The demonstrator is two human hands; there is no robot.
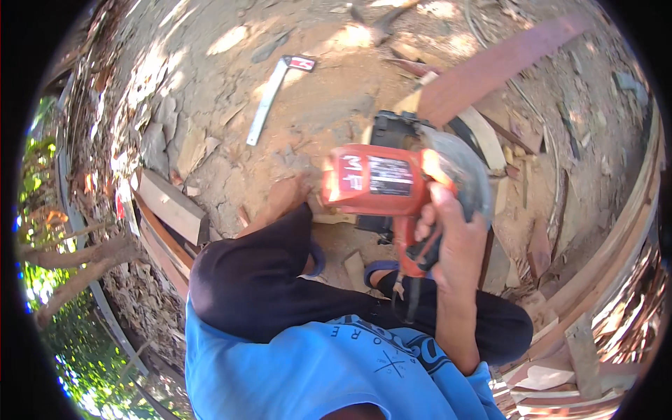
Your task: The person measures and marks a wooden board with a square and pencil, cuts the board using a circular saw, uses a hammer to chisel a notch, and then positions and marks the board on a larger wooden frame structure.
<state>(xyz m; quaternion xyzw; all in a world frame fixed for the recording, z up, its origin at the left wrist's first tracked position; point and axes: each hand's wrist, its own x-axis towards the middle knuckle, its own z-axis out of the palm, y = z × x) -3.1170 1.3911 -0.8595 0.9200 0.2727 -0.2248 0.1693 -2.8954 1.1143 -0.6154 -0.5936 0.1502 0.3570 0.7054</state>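
Note:
My right hand (444,217) grips the rear handle of a red-and-black circular saw (371,175), which is over a reddish-brown plank (500,59) that extends to the upper right. My left hand (294,190) is low beside my left knee, just left of the saw's motor housing; its fingers are too indistinct to read. The saw's base and body hide part of the wood beneath it. A metal try square (269,98) with a red-marked handle lies on the dirt at the upper middle.
Timber offcuts (171,203) lie at the left, with a small wood block (353,269) near my feet. More scraps and long strips (595,259) line the right side. A thin cord (525,98) crosses the dirt at upper right. Branches (84,266) and foliage border the left.

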